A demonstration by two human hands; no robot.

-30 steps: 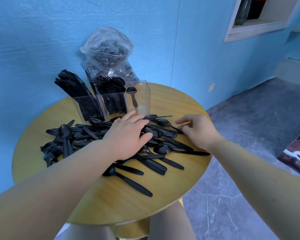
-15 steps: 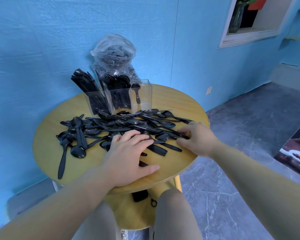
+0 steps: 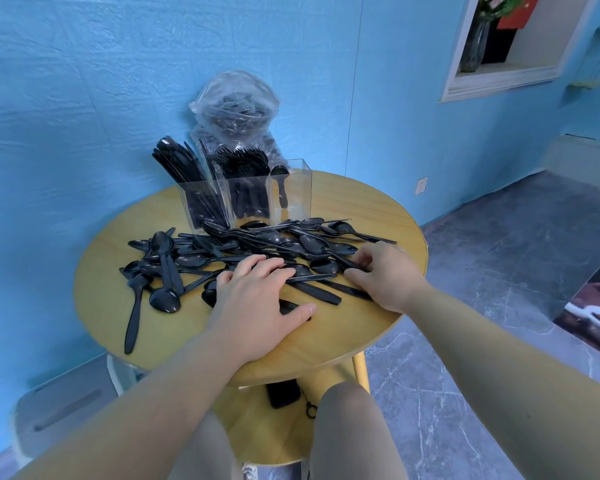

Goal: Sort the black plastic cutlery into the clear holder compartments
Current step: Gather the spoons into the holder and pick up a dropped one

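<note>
Bare left hand (image 3: 253, 301) is lying flat with fingers spread, pressing on loose black cutlery (image 3: 257, 249) at the near middle of the round wooden desk (image 3: 361, 209). Right hand (image 3: 383, 275) is resting at the pile's right end, its curled fingertips (image 3: 359, 261) pinching a black handle there. Spoons are lying scattered across the desk's middle. Clear holder (image 3: 245, 195) is standing behind the pile: knives in its left compartment, forks in the middle, one spoon in the right. Clear bag (image 3: 234, 105) of cutlery is leaning on the blue wall behind.
</note>
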